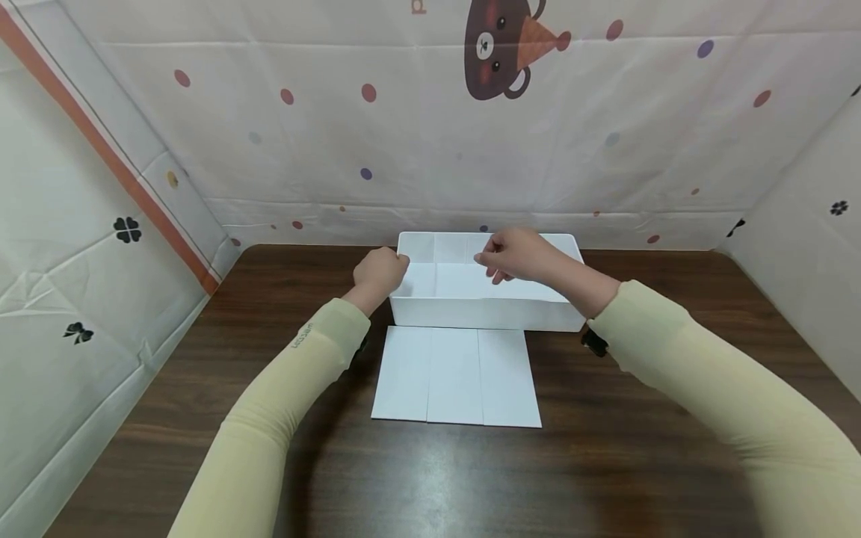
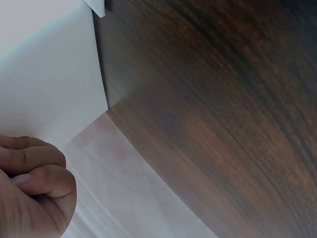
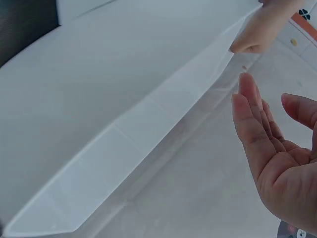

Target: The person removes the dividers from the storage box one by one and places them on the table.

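A shallow white open-topped box (image 1: 440, 312) stands near the back of the table, with faint vertical lines on its inner back wall. My left hand (image 1: 380, 270) is at its left end, fingers curled and thumb at the wall's top edge, gripping it. In the left wrist view those curled fingers (image 2: 47, 181) are beside the white wall. Over the box's inside hovers my right hand (image 1: 518, 255), fingers loosely bent and thumb apart, holding nothing; the right wrist view shows its palm and parted thumb. Flat in front of the box lies a white panel (image 1: 456, 377) in three sections.
The dark wood-grain table (image 1: 632, 433) extends on both sides of the box and toward me. A white patterned cloth (image 1: 309, 134) with dots and a bear rises behind the table's back edge. More cloth hangs at both sides.
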The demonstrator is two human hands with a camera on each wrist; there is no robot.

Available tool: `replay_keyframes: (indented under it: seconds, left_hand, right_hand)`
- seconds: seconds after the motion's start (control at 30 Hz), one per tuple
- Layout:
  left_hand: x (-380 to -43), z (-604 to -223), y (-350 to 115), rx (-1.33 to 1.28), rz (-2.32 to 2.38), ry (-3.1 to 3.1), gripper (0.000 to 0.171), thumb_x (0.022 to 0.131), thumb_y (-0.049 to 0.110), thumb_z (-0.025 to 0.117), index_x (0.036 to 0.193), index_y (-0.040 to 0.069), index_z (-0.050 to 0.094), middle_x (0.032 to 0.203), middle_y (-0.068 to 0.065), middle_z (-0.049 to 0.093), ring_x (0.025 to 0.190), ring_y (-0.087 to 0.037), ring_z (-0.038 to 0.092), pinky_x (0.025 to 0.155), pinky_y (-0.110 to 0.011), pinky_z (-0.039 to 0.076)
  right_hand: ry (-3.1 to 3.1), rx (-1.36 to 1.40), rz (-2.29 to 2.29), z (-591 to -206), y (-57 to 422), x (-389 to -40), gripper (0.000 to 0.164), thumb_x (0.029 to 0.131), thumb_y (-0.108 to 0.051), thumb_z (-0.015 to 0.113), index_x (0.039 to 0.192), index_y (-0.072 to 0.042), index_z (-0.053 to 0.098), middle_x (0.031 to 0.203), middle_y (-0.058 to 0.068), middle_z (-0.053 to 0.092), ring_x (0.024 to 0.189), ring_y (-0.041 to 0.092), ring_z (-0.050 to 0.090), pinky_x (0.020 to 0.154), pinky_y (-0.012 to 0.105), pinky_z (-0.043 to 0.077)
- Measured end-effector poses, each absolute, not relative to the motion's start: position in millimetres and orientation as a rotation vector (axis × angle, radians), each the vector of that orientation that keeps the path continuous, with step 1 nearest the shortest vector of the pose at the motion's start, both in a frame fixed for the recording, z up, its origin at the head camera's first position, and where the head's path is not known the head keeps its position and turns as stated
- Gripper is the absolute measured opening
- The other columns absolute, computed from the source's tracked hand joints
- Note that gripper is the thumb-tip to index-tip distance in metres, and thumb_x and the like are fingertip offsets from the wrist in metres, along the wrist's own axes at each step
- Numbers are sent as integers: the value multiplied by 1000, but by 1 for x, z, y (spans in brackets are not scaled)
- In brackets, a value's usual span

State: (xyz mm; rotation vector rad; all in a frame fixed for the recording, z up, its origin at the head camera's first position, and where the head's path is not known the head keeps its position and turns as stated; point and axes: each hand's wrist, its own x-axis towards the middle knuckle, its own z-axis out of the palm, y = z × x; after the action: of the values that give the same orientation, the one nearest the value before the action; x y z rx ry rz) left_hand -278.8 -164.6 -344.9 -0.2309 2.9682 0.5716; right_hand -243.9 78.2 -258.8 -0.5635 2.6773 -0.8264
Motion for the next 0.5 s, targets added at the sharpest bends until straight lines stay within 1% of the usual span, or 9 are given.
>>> replay_keyframes:
  seconds: [0.1,0.27,0.37,0.5]
  left_hand:
    - [-279,-345,-165,-230,568,2972,51,107,30,36,59,16,40,57,1,40,54,-15,40,47,-26,31]
    - [-280,-344,-164,-250,569,2960,50,107,31,35,59,15,41,58,1,40,54,-15,40,47,-26,30]
    - [-280,-344,-163,-263,574,2938,50,107,32,35,61,15,43,59,0,41,55,-16,41,48,-27,31]
    - [-280,-343,-162,-278,565,2929,48,107,32,35,64,15,46,61,0,43,56,-16,44,48,-27,33]
  right_hand:
    - [2708,-557,-797,-260,67,-251,31,105,-24,55,107,5,67,105,22,74,97,35,74,81,36,59]
    - [2780,-551,-740,-263,46,-261,33,104,-26,57,107,3,72,107,19,76,104,34,73,82,37,54]
    - [2789,-525,-732,-268,34,-267,35,102,-26,59,110,4,74,104,18,77,103,34,74,84,37,57]
    - [2795,-483,-739,-276,22,-274,35,100,-25,63,102,7,76,94,19,78,97,34,75,79,34,59]
